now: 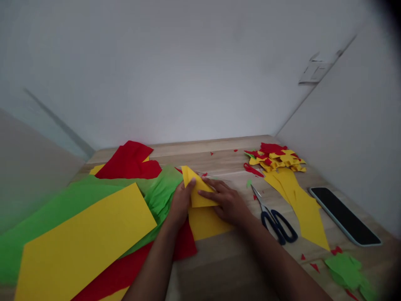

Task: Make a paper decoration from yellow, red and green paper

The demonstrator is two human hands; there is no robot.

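Observation:
A sheet of yellow paper (206, 221) lies folded over on itself between my hands, its upper flap coming to a point at the top left. My left hand (181, 200) grips it by the left side, thumb on top and the other fingers behind the paper. From the right, my right hand (228, 201) holds the flap, with its fingers laid across the fold. Dark-handled scissors (275, 223) rest on the table to the right of my right hand, blades pointing away from me.
On the left lie a large yellow sheet (87, 242), crumpled green paper (161, 192) and red paper (131, 161). To the right are yellow strips (297, 200), a heap of red and yellow cuttings (275, 156), a phone (344, 215) and green scraps (344, 269). White walls enclose the wooden table (216, 267).

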